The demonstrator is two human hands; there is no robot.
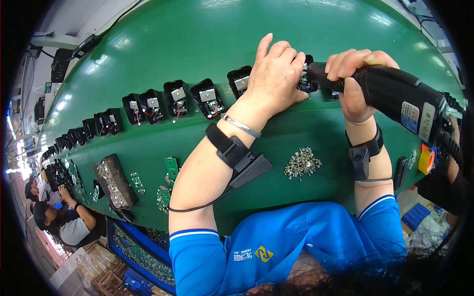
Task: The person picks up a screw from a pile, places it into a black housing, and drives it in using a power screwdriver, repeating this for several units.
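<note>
My right hand [353, 81] is wrapped round a black electric screwdriver [395, 91] with a cord at its back end. Its tip meets a small black plastic housing [309, 88] in the far middle of the table. Against the left side of that housing, my left hand [277, 74] grips with thumb and index finger, its other fingers bent and partly raised. My left hand covers much of the housing, so the screw point is hidden. Just left of this hand sits another black housing [238, 79] with a metal plate inside.
A row of similar black housings [207, 98] curves away to the left on the green table [197, 44]. Nearer me lie a pile of screws [302, 163], a screw-filled tray [114, 182] and green circuit boards [171, 167]. Yellow tape [425, 159] stands at right. Other people [74, 222] work at far left.
</note>
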